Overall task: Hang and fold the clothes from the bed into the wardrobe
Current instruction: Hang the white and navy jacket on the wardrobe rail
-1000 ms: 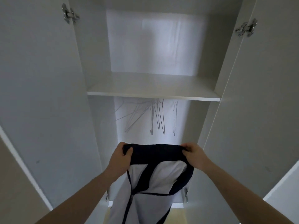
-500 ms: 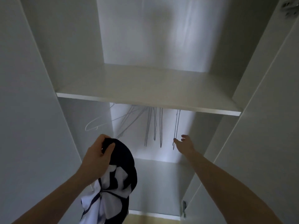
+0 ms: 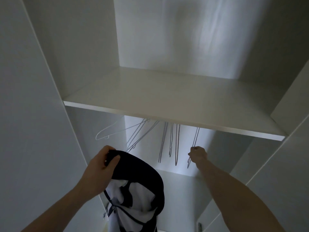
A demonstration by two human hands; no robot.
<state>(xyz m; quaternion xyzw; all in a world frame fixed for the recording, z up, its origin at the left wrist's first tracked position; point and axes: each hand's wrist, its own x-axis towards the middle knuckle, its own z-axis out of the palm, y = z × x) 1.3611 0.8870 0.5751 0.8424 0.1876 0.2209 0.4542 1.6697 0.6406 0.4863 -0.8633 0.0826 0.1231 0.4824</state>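
- White shelf (image 3: pixel 167 101) spans the wardrobe (image 3: pixel 75 47) wall to wall, front edge toward the viewer; top surface bare and pale.
- Wire hangers (image 3: pixel 177 144) dangle just beneath it, some tilted left, others straight down; their hooks are hidden behind the shelf edge.

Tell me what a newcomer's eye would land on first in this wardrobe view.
First, the dark navy and white garment hanging low at centre, gripped at its collar by the left hand. Next, the right hand reaching in to pinch the rightmost wire hanger, one of several hanging under the white shelf that spans the middle of the open wardrobe.
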